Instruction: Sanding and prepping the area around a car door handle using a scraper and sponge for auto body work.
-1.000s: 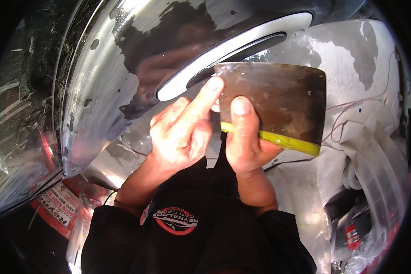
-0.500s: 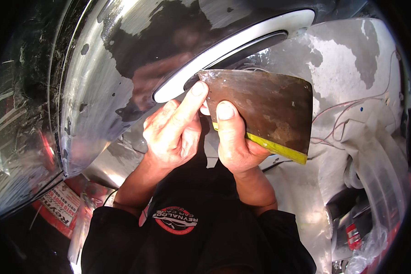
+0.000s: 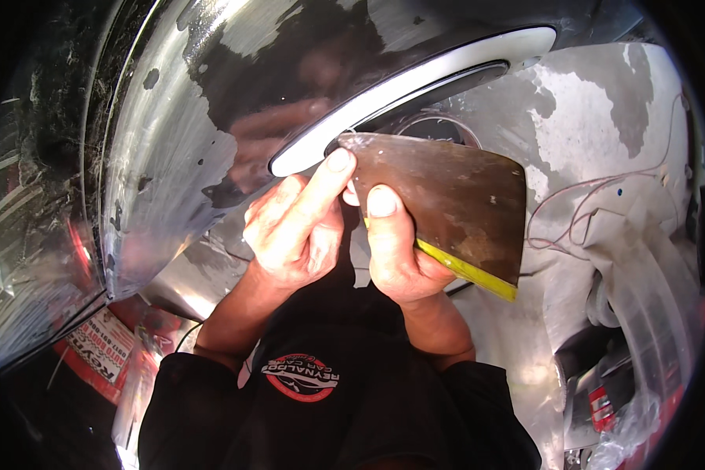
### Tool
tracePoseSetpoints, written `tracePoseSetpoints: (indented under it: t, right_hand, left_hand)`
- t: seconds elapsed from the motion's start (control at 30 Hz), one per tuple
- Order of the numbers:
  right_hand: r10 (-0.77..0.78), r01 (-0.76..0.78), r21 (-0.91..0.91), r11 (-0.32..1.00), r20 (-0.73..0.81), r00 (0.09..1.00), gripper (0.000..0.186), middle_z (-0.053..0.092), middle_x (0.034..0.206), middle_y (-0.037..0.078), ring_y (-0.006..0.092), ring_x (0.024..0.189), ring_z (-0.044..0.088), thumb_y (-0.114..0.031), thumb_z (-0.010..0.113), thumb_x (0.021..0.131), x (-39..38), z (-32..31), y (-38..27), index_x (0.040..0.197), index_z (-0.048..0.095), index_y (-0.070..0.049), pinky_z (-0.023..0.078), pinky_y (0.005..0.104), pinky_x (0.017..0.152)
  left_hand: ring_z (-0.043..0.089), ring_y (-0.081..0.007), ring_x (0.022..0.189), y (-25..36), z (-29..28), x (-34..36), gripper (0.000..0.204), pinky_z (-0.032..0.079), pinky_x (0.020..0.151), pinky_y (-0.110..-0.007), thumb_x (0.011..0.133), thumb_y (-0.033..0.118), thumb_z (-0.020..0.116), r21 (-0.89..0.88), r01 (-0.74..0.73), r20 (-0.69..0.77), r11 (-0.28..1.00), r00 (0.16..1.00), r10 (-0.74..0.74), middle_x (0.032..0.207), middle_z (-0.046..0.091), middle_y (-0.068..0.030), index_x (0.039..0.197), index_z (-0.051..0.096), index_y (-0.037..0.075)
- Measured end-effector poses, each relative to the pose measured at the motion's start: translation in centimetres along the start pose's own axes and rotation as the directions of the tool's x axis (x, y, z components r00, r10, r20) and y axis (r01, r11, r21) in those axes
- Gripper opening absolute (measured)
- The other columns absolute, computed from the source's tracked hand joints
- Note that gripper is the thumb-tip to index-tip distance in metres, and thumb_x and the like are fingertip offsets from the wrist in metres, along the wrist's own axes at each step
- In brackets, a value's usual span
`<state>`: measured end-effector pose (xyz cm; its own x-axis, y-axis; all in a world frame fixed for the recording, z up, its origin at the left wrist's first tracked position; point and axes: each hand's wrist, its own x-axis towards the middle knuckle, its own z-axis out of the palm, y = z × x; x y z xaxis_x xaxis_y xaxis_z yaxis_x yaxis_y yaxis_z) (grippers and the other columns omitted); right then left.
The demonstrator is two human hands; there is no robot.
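Observation:
My right hand (image 3: 403, 251) grips a wide, flat brown spreader blade (image 3: 446, 196) with a yellow strip along its lower edge. Its thumb presses on the near face, and the other fingers are mostly hidden behind the blade. At the blade's upper left corner is my left hand (image 3: 294, 231), its index fingertip on the edge and the remaining fingers curled in. Whatever touches the blade's far side is out of sight. Just beyond that corner lies a long white curved strip (image 3: 415, 82) on a dark, glossy car panel (image 3: 290, 70) with dull grey patches.
Patchy grey floor (image 3: 580, 94) stretches to the right, with a thin reddish cord (image 3: 580, 211) looped on it. Translucent plastic sheeting (image 3: 650, 298) hangs at the lower right. A red container with a white label (image 3: 102, 352) stands at the lower left, below the panel.
The blade has tipped down at its right end and sits slightly lower in view. The panel and white strip have shifted a little right and down. Both hands keep nearly the same pose.

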<state>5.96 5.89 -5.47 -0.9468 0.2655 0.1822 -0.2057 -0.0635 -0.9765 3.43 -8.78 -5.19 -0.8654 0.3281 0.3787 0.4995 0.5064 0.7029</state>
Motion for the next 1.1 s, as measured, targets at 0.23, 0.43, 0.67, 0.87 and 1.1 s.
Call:
tracePoseSetpoints:
  t: [0.23,0.43,0.67,0.87,1.1]
  right_hand:
    - [0.021,-0.019,0.01,1.0,-0.203,0.979,0.027,0.074,0.105,0.017,0.0235,0.09,0.072,0.004,0.06,0.091,-0.3,0.9,0.0,0.117,0.066,0.008,0.057,0.0315,0.081]
    - [0.122,-0.085,0.158,0.984,-0.24,0.963,0.017,0.075,0.105,0.013,0.0228,0.092,0.073,0.001,0.064,0.095,-0.1,1.0,-0.3,0.11,0.072,0.004,0.057,0.033,0.081]
    - [0.088,-0.09,-0.036,0.995,-0.061,0.994,0.021,0.074,0.106,0.015,0.0332,0.09,0.07,-0.007,0.059,0.096,-0.1,0.4,-0.3,0.111,0.072,0.002,0.054,0.0425,0.079]
    - [0.095,-0.086,0.05,0.995,-0.198,0.976,0.019,0.074,0.107,0.015,0.0317,0.095,0.071,-0.002,0.06,0.096,-0.7,1.0,0.0,0.11,0.071,0.003,0.055,0.0403,0.084]
    - [0.031,-0.033,-0.043,0.999,-0.055,0.998,0.017,0.073,0.106,0.014,0.0294,0.097,0.07,0.001,0.061,0.095,-0.8,1.0,0.1,0.109,0.071,0.003,0.055,0.0393,0.084]
  left_hand:
    - [0.062,-0.016,0.059,0.4,0.9,0.8,0.055,0.053,0.058,-0.028,0.075,-0.019,0.063,-0.045,-0.016,-0.008,0.999,1.0,0.016,0.077,0.069,-0.0093,0.127,0.071,-0.004]
    - [0.064,-0.0164,0.061,0.2,0.4,0.5,0.057,0.054,0.059,-0.028,0.074,-0.019,0.063,-0.033,0.007,0.013,0.999,1.0,-0.007,0.077,0.069,-0.0086,0.128,0.071,-0.003]
    - [0.064,-0.0175,0.063,-0.4,-0.2,0.2,0.043,0.054,0.065,-0.027,0.088,-0.018,0.061,-0.005,-0.065,0.068,0.998,0.996,0.065,0.08,0.071,-0.0156,0.129,0.065,-0.01]
    - [0.063,-0.0155,0.059,-0.4,0.5,0.4,0.055,0.054,0.058,-0.027,0.074,-0.019,0.062,-0.001,-0.043,0.022,0.999,0.999,0.043,0.074,0.067,-0.0071,0.126,0.072,-0.003]
    - [0.062,-0.0154,0.058,-1.1,0.1,-0.5,0.053,0.053,0.057,-0.027,0.075,-0.019,0.063,0.007,-0.065,-0.029,0.998,0.997,0.065,0.072,0.065,-0.0069,0.125,0.072,-0.003]
